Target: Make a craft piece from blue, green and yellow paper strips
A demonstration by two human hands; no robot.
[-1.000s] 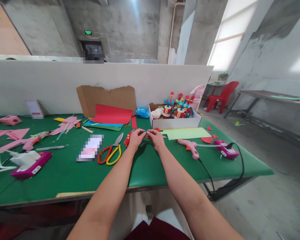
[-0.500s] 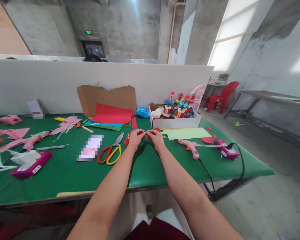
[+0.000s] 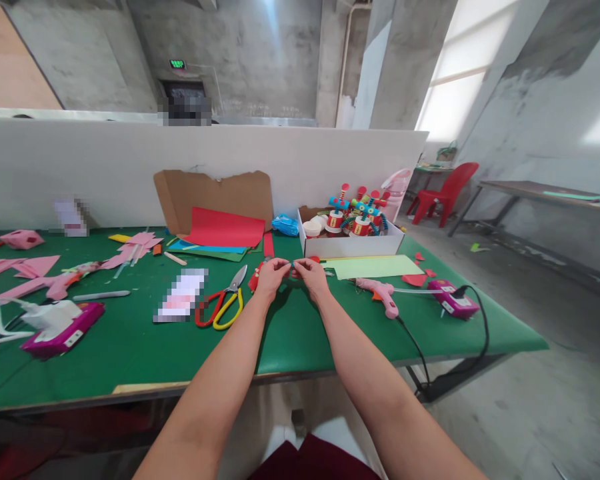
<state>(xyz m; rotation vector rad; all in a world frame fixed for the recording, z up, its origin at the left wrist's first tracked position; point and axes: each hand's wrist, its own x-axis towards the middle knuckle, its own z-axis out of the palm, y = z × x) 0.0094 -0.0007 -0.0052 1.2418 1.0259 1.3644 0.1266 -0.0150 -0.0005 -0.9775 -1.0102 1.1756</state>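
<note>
My left hand (image 3: 273, 272) and my right hand (image 3: 310, 272) meet fingertip to fingertip above the green table. Both are closed in a pinch, and a small bluish-green bit shows between the fingertips, too small to name. A red item (image 3: 255, 277) lies just left of my left hand, partly hidden by it. Left of that rest scissors (image 3: 226, 298) with one red and one yellow handle, blades partly apart. Behind my right hand a small red round piece (image 3: 315, 259) is partly covered.
A white box (image 3: 350, 247) holds several red-and-blue paper-cup figures. To the right lie pale green paper (image 3: 380, 267), a pink glue gun (image 3: 380, 293) and a purple power strip (image 3: 453, 300). Red sheets (image 3: 225, 230) lean against cardboard (image 3: 173, 200). Pink scraps (image 3: 135, 248) lie left.
The bluish-green bit shows more clearly between my fingertips, while my hands stay nearly in place. Another person's hand at the far left edge has almost left view.
</note>
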